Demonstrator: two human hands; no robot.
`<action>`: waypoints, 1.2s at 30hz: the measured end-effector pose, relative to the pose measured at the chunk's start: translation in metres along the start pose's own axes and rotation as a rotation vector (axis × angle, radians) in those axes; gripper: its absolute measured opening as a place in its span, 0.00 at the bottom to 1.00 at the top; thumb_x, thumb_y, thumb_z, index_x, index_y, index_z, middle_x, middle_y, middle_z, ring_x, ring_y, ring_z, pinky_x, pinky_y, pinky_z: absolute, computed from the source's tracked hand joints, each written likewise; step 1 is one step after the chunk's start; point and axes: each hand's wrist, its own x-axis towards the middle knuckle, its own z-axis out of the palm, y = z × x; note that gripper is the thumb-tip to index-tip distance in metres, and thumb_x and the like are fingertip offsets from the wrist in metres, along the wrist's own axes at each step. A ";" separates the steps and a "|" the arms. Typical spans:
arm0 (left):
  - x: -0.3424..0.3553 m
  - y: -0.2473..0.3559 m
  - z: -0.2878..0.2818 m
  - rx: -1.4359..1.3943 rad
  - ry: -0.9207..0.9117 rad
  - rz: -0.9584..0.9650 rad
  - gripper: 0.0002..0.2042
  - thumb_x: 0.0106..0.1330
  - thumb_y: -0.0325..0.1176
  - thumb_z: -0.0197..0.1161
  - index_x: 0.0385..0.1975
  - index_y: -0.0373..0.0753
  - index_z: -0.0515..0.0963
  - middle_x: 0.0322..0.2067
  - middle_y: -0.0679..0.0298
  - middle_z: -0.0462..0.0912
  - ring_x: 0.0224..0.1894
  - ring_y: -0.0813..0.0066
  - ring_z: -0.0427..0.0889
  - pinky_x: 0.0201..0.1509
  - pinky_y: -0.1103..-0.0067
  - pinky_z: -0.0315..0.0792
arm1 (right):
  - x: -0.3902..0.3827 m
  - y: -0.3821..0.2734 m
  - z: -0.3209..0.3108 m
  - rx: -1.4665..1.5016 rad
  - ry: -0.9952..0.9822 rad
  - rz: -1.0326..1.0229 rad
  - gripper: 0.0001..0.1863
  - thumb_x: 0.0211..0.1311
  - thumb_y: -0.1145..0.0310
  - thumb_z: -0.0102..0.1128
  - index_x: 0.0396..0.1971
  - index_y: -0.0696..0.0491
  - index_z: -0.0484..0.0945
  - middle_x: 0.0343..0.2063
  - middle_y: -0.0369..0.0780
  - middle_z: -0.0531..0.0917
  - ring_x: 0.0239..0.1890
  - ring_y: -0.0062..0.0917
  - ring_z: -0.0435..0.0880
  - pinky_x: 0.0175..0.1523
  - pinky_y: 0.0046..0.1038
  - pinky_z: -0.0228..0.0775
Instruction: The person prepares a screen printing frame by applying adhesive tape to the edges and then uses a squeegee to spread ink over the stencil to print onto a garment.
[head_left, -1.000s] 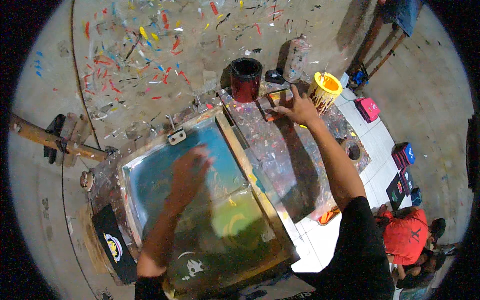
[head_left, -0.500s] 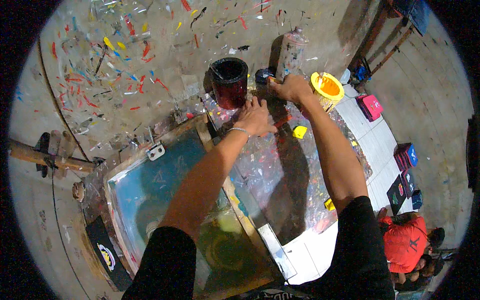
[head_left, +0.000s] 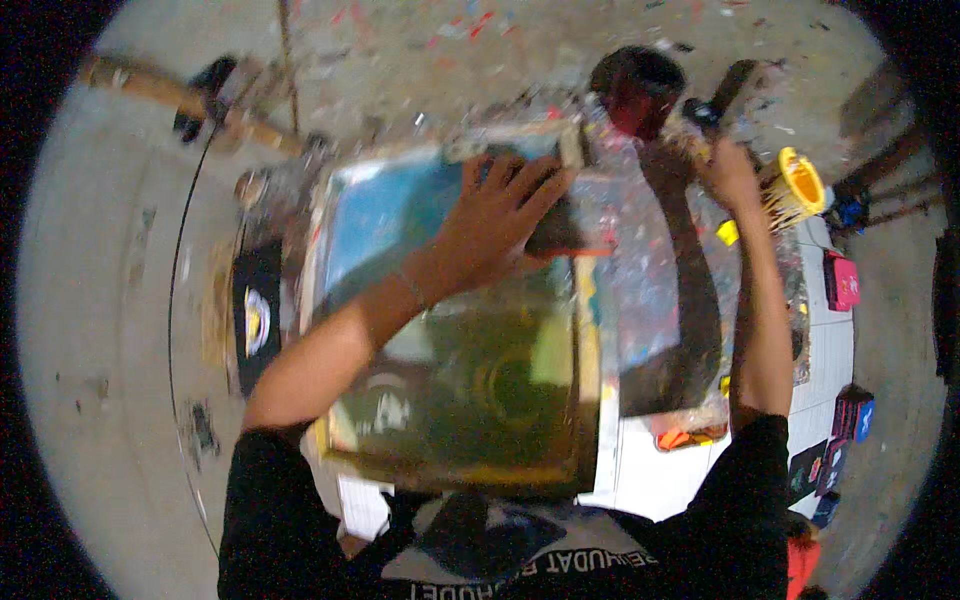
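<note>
My left hand (head_left: 490, 215) is over the upper part of a wood-framed printing screen (head_left: 450, 370), its fingers bent round a dark squeegee with an orange-red edge (head_left: 580, 248). The screen has blue and olive areas and a pale figure. My right hand (head_left: 728, 172) is raised at the back of the paint-spotted table (head_left: 660, 320), closed on something small that blur hides. It is between a dark red pot (head_left: 640, 105) and a yellow-rimmed paint container (head_left: 800, 185), just below a small black object (head_left: 705, 112).
A wooden bar with hanging tools (head_left: 135, 80) is at the upper left. A black printed cloth (head_left: 255, 310) lies left of the screen. Folded pink and dark items (head_left: 855, 420) are stacked along the tiled right side. A person in red (head_left: 802, 565) shows at the lower right.
The view has swung, putting the screen nearer the middle. My left hand has moved from the table beside the pot onto the screen with the squeegee. My right hand remains at the back.
</note>
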 end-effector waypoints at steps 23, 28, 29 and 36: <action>-0.274 0.062 -0.073 -0.449 0.273 -0.771 0.24 0.59 0.36 0.67 0.52 0.33 0.67 0.47 0.52 0.73 0.51 0.58 0.73 0.56 0.69 0.67 | -0.182 -0.206 0.021 0.154 -0.278 -0.771 0.25 0.41 0.74 0.68 0.45 0.61 0.75 0.35 0.54 0.81 0.42 0.48 0.79 0.50 0.41 0.70; -0.285 0.086 -0.085 -0.351 0.205 -0.781 0.21 0.59 0.33 0.66 0.50 0.35 0.69 0.44 0.53 0.77 0.45 0.58 0.77 0.50 0.70 0.71 | -0.181 -0.198 0.029 0.227 -0.226 -0.778 0.23 0.43 0.74 0.65 0.44 0.61 0.75 0.34 0.55 0.81 0.41 0.49 0.79 0.48 0.41 0.70; -0.288 0.086 -0.083 -0.383 0.229 -0.746 0.20 0.59 0.32 0.66 0.49 0.35 0.70 0.44 0.53 0.77 0.44 0.58 0.77 0.49 0.70 0.71 | -0.180 -0.199 0.029 0.230 -0.242 -0.779 0.23 0.43 0.74 0.65 0.44 0.61 0.75 0.34 0.55 0.81 0.41 0.49 0.79 0.48 0.41 0.70; -0.306 0.091 -0.047 -0.539 0.245 -0.594 0.19 0.56 0.29 0.67 0.47 0.37 0.72 0.46 0.55 0.77 0.47 0.59 0.77 0.50 0.69 0.72 | -0.176 -0.203 0.029 0.174 -0.242 -0.766 0.19 0.43 0.76 0.61 0.41 0.58 0.77 0.35 0.54 0.82 0.42 0.48 0.80 0.48 0.44 0.73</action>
